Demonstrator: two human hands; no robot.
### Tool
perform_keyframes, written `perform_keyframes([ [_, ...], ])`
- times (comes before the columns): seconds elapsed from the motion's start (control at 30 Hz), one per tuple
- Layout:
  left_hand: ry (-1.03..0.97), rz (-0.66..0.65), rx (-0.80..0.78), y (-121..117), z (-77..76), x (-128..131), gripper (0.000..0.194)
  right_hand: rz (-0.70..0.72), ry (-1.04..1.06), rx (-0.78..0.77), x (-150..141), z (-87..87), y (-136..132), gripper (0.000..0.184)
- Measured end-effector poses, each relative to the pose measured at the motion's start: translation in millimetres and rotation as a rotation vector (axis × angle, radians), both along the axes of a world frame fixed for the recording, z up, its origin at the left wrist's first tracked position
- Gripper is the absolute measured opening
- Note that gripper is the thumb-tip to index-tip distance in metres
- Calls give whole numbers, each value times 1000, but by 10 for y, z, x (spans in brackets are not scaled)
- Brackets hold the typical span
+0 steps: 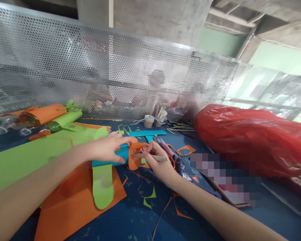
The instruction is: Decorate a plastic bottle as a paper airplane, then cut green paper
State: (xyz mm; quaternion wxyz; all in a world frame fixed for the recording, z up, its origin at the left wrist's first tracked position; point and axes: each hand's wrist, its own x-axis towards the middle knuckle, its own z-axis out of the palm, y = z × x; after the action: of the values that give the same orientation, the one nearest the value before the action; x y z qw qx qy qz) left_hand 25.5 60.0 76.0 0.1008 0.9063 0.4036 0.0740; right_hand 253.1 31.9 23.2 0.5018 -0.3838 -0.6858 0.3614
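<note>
My left hand (106,147) is wrapped over a blue paper-covered tube (122,153), holding it down on the table. An orange rounded paper piece (134,161) stands at the tube's right end, and a green rounded paper flap (102,187) sticks out toward me from under the tube. Between the fingers of my right hand (162,165) is a slim pale pen (155,157), its tip at the orange piece. Whether the tip touches the paper is hard to tell. What lies inside the blue tube is hidden.
Green (12,160) and orange paper sheets (72,207) lie at left, near an orange-wrapped bottle (47,113) and a green-wrapped one (65,118). Cups of pens (148,121) stand at the back. A red plastic bag (248,137) sits at right. Paper scraps (153,193) litter the blue table.
</note>
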Motion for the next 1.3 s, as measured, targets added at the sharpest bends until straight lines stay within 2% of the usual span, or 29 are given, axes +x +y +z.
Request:
perform_keyframes([
  [0.83, 20, 15, 2, 6, -3, -7, 64, -15, -25, 41, 12, -35, 25, 23],
  [1.3, 27, 24, -12, 9, -3, -8, 66, -21, -1, 22, 3, -27, 16, 28],
])
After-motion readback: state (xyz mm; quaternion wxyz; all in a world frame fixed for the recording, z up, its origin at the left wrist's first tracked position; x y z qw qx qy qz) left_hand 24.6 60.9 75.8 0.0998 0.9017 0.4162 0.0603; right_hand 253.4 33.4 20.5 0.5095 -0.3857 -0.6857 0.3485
